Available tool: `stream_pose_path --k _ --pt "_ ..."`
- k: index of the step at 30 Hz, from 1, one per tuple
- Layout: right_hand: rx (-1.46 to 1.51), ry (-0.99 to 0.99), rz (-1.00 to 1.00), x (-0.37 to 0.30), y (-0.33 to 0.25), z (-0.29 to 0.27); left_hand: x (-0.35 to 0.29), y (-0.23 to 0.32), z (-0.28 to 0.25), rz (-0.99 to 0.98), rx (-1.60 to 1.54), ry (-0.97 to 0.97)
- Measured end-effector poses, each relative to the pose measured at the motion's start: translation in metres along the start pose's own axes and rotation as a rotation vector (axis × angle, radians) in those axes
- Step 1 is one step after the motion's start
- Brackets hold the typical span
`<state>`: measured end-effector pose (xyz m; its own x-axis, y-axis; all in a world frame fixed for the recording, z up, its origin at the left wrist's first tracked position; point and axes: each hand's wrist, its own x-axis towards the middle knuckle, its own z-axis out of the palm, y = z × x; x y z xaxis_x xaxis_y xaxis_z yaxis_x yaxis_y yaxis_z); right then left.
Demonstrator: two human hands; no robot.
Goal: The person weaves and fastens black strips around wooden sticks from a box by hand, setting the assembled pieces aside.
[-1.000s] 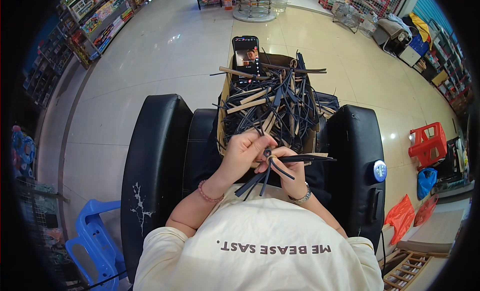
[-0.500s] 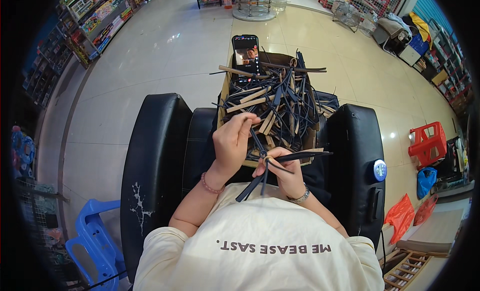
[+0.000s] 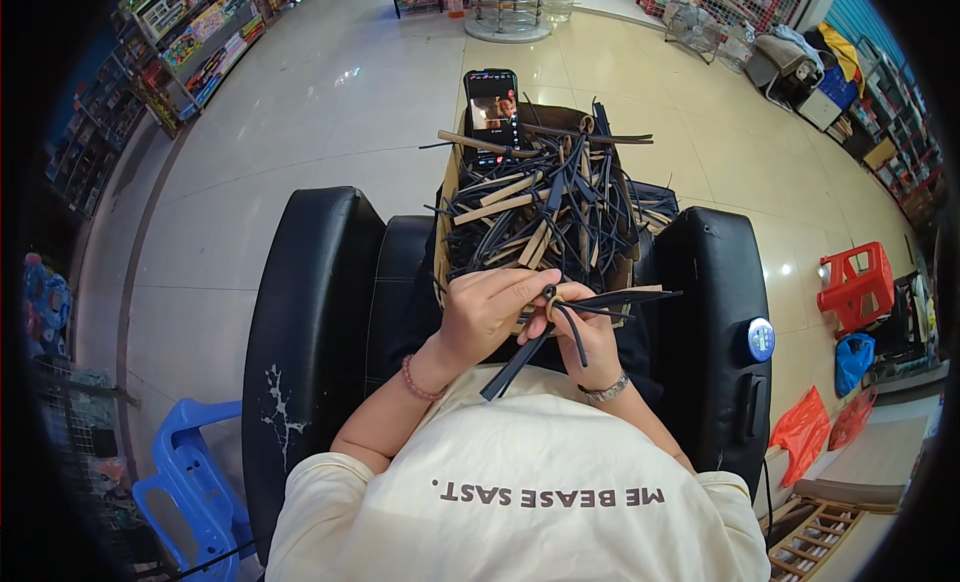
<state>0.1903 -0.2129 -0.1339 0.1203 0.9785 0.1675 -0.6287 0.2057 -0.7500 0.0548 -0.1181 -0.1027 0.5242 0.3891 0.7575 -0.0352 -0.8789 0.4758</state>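
Note:
A knotted bundle of black and tan strips [image 3: 516, 369] sits in front of my chest, its flat ends fanning out right and toward me. My right hand [image 3: 592, 350] is closed around it near the knot. Thumb and fingers of my left hand [image 3: 488, 310] pinch together at the top of the knot, partly hiding what they grip. Just beyond both hands, a cardboard box [image 3: 440, 227] is heaped with similar black and tan strips [image 3: 535, 197], some sticking out over its rim.
A phone [image 3: 493, 112] with a lit screen leans at the box's far left corner. Black padded armrests [image 3: 310, 352] flank me. A blue plastic stool [image 3: 190, 482] stands at left. On the right are a red stool [image 3: 856, 294] and red plastic bags [image 3: 800, 437]. Stocked shelves [image 3: 195, 47] line the far left.
My left hand has come down and right, from above the box's near part to the knot. A raised strip end is no longer seen, and the bundle has shifted slightly right.

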Motion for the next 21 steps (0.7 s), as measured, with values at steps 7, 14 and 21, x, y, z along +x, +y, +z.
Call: stream_pose_path --k 7,14,21 --pt "-0.008 0.016 0.048 0.000 -0.002 0.000 0.003 -0.006 0.007 0.000 -0.035 0.013" --pt "0.017 0.055 0.037 0.000 -0.002 0.001 0.001 -0.004 0.006 0.005 -0.045 0.024" --pt "-0.098 0.063 0.086 0.001 -0.004 -0.003 0.012 0.001 -0.008 0.010 0.067 -0.191"
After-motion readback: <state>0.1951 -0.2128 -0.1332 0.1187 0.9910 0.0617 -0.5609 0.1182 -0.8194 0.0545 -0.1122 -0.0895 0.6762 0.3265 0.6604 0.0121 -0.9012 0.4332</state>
